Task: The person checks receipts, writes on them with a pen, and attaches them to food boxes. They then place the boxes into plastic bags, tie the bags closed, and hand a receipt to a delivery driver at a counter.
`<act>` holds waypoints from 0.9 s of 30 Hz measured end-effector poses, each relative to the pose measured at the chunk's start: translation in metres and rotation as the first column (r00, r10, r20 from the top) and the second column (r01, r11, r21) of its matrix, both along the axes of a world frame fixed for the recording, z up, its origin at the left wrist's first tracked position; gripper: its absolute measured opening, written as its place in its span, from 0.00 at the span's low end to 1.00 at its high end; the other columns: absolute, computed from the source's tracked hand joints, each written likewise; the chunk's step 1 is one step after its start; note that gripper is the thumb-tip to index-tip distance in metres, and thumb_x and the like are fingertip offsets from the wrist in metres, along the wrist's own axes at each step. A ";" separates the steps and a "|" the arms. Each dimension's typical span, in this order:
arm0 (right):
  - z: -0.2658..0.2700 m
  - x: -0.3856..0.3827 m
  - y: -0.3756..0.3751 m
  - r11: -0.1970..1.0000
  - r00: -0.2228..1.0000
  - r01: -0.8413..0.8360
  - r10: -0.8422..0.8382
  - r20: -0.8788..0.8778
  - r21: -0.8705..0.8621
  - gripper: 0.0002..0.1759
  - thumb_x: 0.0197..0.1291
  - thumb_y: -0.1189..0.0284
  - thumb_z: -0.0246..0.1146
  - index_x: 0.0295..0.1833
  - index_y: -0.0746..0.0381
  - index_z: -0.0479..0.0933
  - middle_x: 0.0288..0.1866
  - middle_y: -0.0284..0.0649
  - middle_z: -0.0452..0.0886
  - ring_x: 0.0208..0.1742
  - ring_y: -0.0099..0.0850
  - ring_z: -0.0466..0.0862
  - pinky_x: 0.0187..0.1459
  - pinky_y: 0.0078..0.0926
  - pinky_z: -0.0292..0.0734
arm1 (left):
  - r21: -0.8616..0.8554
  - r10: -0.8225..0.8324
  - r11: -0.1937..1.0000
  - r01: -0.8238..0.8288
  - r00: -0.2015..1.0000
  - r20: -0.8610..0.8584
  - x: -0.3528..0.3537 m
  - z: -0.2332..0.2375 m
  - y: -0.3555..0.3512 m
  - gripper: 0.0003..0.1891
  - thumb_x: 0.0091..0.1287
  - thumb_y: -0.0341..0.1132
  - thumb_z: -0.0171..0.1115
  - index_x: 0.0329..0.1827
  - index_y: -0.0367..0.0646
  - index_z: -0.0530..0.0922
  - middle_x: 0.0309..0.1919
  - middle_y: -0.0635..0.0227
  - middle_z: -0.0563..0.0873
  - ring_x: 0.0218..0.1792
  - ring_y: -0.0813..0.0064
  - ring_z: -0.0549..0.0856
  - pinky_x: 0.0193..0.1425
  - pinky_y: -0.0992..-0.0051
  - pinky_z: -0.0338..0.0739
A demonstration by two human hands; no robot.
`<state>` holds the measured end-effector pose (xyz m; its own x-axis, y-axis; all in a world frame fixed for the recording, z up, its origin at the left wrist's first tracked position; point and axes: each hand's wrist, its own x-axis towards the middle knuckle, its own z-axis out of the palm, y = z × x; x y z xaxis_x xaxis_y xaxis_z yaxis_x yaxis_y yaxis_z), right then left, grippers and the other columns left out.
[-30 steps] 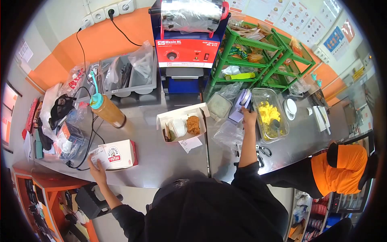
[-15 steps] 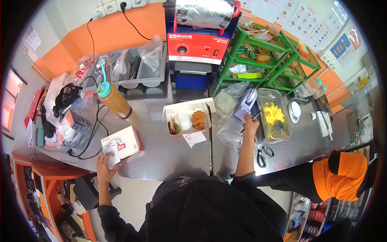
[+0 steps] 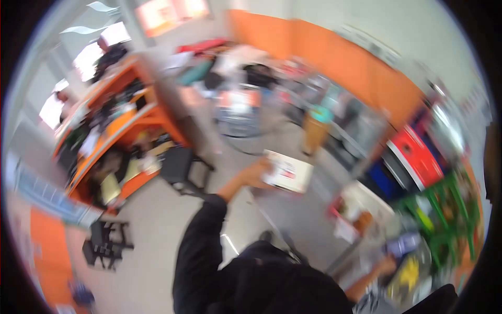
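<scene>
Head swinging left, view blurring. Left hand (image 3: 257,172) fingers pinching white box (image 3: 290,175) edge, apparently raising it off table (image 3: 308,209). Right hand (image 3: 388,265) fingers: cannot tell.

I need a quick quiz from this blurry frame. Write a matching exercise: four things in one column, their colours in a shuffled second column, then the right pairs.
Things:
1. closed box
2. bottle cap
3. rack
4. machine front

Colours:
a. green
b. red
c. teal
d. white, held by the left hand

Pairs: 1-d, 2-c, 3-a, 4-b
</scene>
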<state>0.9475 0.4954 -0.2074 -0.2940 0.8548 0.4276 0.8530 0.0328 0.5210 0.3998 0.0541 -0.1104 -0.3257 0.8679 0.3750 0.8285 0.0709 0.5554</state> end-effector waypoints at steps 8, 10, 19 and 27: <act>0.178 -0.196 -0.182 0.705 -0.073 -0.661 0.280 -0.957 0.257 0.10 0.67 0.66 0.55 0.37 0.58 0.79 0.31 0.34 0.81 0.32 0.26 0.80 0.33 0.28 0.72 | 0.121 0.237 0.955 -0.272 0.941 0.241 0.005 0.026 -0.012 0.20 0.55 0.43 0.70 0.47 0.44 0.77 0.55 0.49 0.77 0.58 0.48 0.75 0.61 0.59 0.69; 0.192 -0.235 -0.228 0.545 -0.154 -0.834 -0.076 -0.985 0.088 0.09 0.67 0.67 0.56 0.39 0.59 0.78 0.32 0.33 0.80 0.35 0.26 0.79 0.37 0.27 0.72 | 0.239 0.504 0.842 -0.483 0.863 -0.030 -0.008 0.017 -0.015 0.23 0.60 0.41 0.65 0.56 0.42 0.74 0.59 0.51 0.76 0.59 0.47 0.75 0.62 0.57 0.68; 0.115 -0.349 -0.340 0.350 -0.184 -0.930 -0.710 -0.680 -0.114 0.05 0.64 0.70 0.64 0.39 0.60 0.77 0.25 0.28 0.76 0.22 0.12 0.68 0.20 0.12 0.57 | -0.280 -0.077 0.960 0.004 0.966 -0.248 -0.020 0.054 0.001 0.48 0.39 0.65 0.71 0.55 0.32 0.76 0.78 0.71 0.50 0.71 0.36 0.55 0.68 0.31 0.46; 0.101 -0.371 -0.352 0.422 -0.168 -0.887 -0.673 -0.721 -0.187 0.07 0.63 0.69 0.65 0.37 0.61 0.78 0.23 0.28 0.76 0.20 0.12 0.68 0.19 0.12 0.57 | -0.289 -0.240 0.948 0.134 0.896 -0.373 -0.018 0.024 0.022 0.31 0.51 0.58 0.66 0.40 0.34 0.83 0.76 0.72 0.56 0.65 0.39 0.60 0.67 0.35 0.51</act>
